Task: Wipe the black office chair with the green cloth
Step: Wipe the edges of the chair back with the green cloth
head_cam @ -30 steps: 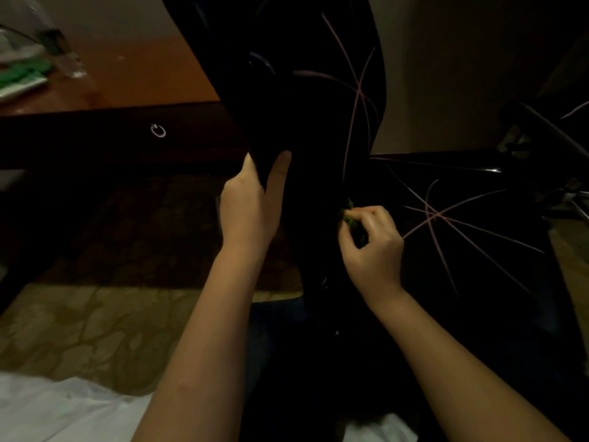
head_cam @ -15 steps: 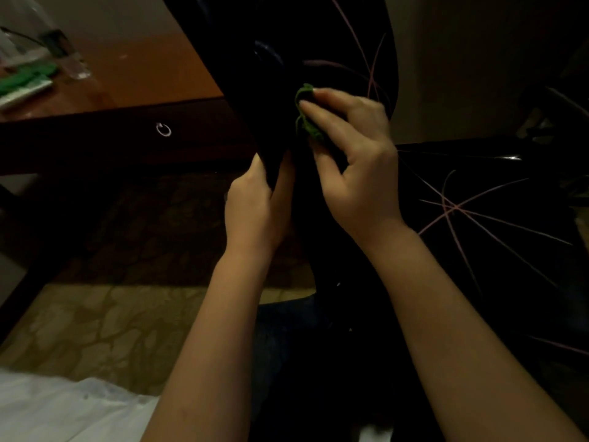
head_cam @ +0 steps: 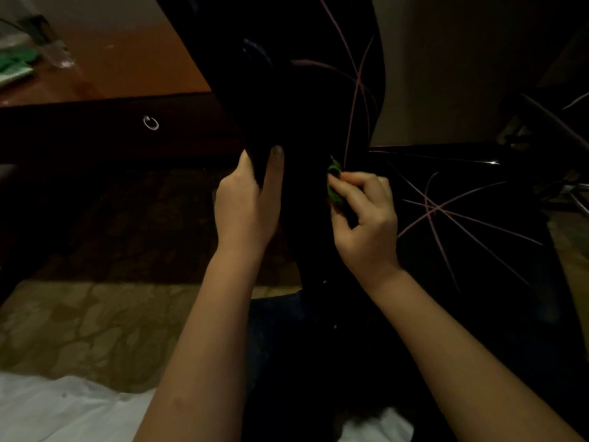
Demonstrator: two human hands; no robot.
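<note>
The black office chair [head_cam: 306, 90] fills the centre, its backrest rising up the frame and its seat [head_cam: 471, 224] spreading right, both streaked with thin pink lines. My left hand [head_cam: 247, 205] grips the backrest's left edge, thumb on the front face. My right hand [head_cam: 363, 215] pinches the small green cloth [head_cam: 334, 186] and presses it against the lower backrest, near where it meets the seat. Most of the cloth is hidden under my fingers.
A brown wooden desk [head_cam: 127, 68] stands at the upper left, with a dark drawer front and ring pull [head_cam: 150, 123]. Green and clear items [head_cam: 19, 62] lie on its far left. Patterned carpet [head_cam: 79, 327] covers the floor; white fabric [head_cam: 63, 413] lies at the bottom left.
My right hand has moved the green cloth down the backrest, from the upper part half a second ago to the lower part near the seat. My left hand keeps its grip.
</note>
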